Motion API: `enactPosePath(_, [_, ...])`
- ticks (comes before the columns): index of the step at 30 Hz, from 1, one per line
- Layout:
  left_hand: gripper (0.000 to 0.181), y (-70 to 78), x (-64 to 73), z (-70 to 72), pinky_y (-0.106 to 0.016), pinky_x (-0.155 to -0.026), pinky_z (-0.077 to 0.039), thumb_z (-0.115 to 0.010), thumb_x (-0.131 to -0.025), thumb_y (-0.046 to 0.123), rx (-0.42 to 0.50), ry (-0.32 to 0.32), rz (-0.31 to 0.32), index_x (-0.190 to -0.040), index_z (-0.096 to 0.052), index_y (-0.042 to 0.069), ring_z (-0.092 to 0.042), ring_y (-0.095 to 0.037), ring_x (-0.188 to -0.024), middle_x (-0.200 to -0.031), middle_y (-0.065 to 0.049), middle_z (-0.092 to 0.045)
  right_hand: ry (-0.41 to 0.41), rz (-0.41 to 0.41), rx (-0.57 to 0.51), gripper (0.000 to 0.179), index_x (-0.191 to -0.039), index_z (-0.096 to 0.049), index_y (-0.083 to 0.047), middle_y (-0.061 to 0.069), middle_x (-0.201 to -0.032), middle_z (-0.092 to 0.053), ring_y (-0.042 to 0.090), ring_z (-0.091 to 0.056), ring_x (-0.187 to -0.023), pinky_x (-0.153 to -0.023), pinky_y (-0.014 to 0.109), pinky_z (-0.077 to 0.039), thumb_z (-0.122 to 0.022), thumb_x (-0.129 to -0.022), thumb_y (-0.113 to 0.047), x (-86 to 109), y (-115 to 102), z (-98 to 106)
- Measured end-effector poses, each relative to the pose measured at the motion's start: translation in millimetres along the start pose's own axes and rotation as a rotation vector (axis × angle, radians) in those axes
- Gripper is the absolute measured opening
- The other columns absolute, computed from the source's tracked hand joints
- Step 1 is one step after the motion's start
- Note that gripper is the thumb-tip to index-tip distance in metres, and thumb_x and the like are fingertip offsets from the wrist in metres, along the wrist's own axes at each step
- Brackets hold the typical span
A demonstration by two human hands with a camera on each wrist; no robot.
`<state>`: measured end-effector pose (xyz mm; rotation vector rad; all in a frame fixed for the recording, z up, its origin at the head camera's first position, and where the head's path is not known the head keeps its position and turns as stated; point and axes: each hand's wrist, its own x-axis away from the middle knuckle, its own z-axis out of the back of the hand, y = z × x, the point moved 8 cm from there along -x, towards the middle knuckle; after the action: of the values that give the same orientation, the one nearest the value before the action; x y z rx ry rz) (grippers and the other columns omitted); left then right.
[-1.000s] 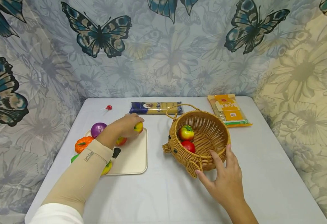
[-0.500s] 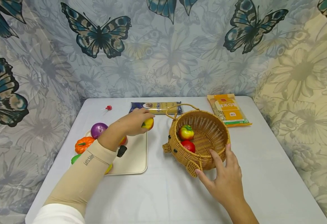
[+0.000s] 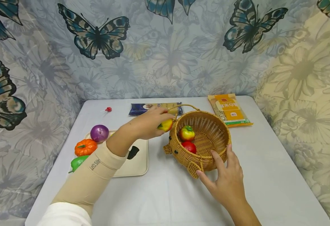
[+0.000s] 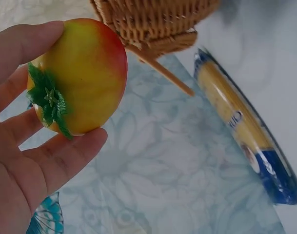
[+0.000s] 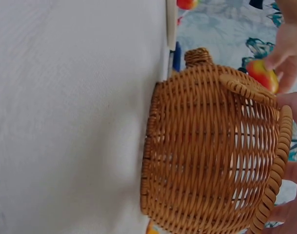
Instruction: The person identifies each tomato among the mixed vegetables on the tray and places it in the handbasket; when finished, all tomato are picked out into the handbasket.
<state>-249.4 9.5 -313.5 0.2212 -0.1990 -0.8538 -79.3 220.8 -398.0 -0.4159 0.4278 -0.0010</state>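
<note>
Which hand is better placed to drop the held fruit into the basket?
Probably the left hand: it grips the yellow-red fruit close beside the wicker basket. The right hand holds no fruit and touches the basket's near side.

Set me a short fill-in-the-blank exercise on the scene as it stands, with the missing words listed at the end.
1. The left hand holds a yellow-and-red fruit whose leafy top is coloured ____.
2. Seen from the head camera, the wicker basket, touched by the right hand, stands to the ____ of the cream tray.
3. Inside the basket, ____ pieces of fruit show.
4. The round vegetable just behind the orange pumpkin is coloured ____.

Missing words: green; right; two; purple.
</note>
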Motion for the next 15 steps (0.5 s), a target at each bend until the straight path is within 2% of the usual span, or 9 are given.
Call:
enactPosePath(2, [0.062, 8.8, -4.1, 1.1, -0.053, -0.120, -0.035, -0.072, -0.096, 0.022, -0.008, -0.003, -0.018, -0.153, -0.048, 0.025, -0.031, -0.036, -0.150, -0.157, -0.005, -0.041, 0.001, 0.002, 0.001, 0.082, -0.140, -0.057, -0.013, 0.026, -0.167, -0.017, 0.055, -0.032, -0.141, -0.093, 0.082, -0.034, -0.085, -0.073, -0.052, -0.1, 0, 0])
enactPosePath(7, [0.060, 31.1, -17.0, 0.7, -0.044, -0.114, -0.044, -0.069, -0.098, 0.025, -0.040, -0.010, -0.071, -0.154, -0.047, 0.024, -0.031, -0.031, -0.149, -0.160, -0.004, -0.038, 0.004, 0.006, 0.005, 0.082, -0.139, -0.057, -0.013, 0.027, -0.166, -0.018, 0.056, -0.032, -0.141, -0.093, 0.082, -0.034, -0.085, -0.072, -0.052, -0.2, 0, 0])
enactPosePath(15, [0.060, 56.5, -37.5, -12.6, -0.040, -0.111, -0.046, -0.070, -0.098, 0.026, -0.046, -0.043, -0.126, -0.153, -0.047, 0.026, -0.038, -0.028, -0.142, -0.160, -0.005, -0.038, 0.001, 0.008, 0.009, 0.082, -0.140, -0.057, -0.013, 0.027, -0.166, -0.018, 0.055, -0.032, -0.141, -0.092, 0.083, -0.035, -0.085, -0.073, -0.051, -0.1, 0, 1])
